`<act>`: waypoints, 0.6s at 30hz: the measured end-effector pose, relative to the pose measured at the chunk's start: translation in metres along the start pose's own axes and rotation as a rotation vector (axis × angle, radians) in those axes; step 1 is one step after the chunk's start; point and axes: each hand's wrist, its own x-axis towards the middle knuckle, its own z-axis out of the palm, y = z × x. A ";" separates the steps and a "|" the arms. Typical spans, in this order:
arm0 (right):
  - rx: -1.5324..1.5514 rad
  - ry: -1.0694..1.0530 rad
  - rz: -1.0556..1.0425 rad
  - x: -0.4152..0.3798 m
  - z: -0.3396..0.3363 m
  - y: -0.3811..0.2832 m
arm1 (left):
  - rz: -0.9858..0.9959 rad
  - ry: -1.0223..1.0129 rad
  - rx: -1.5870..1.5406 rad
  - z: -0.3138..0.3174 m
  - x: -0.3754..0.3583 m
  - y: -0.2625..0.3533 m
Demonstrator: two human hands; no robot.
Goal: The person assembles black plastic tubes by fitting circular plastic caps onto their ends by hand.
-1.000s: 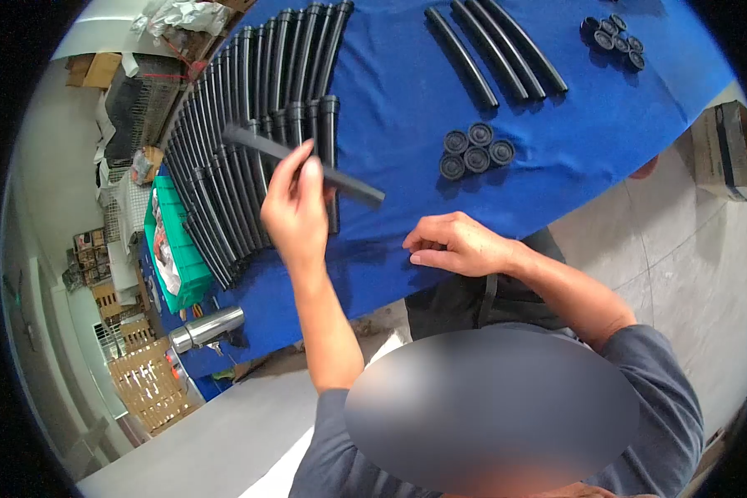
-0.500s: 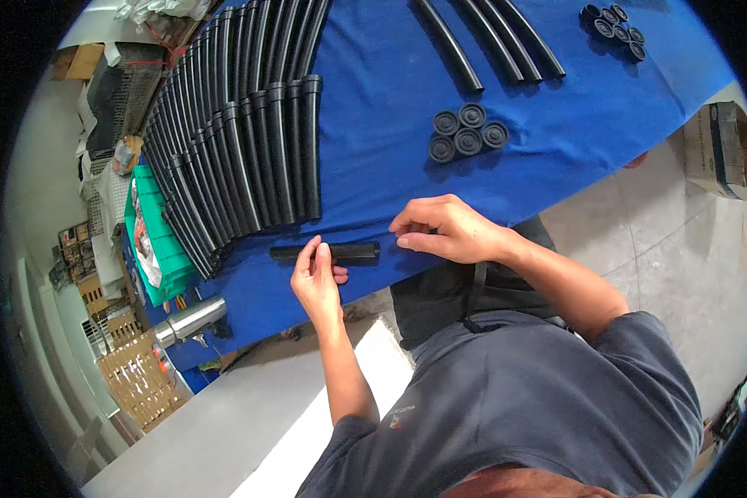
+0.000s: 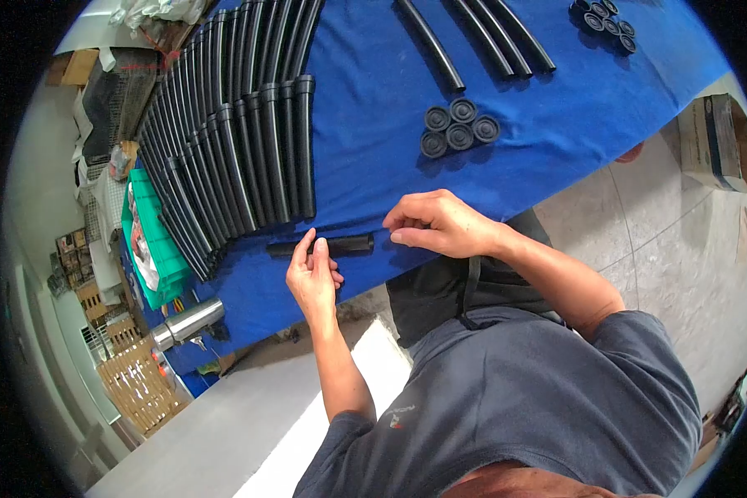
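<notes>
A short black tube point(image 3: 355, 244) lies crosswise near the front edge of the blue-covered table. My left hand point(image 3: 314, 274) is on it, with the thumb and index finger across its middle and the other fingers curled below. To the right of the tube's end, my right hand point(image 3: 440, 222) hovers with bent fingers. A small gap shows between its thumb and index finger, and I see nothing held there. Beyond my right hand stands a cluster of several round black caps point(image 3: 463, 135).
Long black tubes point(image 3: 274, 158) lie in packed rows at the left. Several more curved tubes point(image 3: 432, 46) and another group of caps point(image 3: 593, 22) are at the back. At the left edge stand a green bin point(image 3: 170, 270) and a metal cylinder point(image 3: 192, 322).
The view has shifted slightly. Both hands have risen a little in the picture, and the right end of the short tube has tilted slightly upward. The finger poses look the same.
</notes>
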 end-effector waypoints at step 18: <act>-0.117 0.046 -0.121 -0.001 0.004 0.005 | 0.332 -0.009 -0.107 0.017 -0.009 0.028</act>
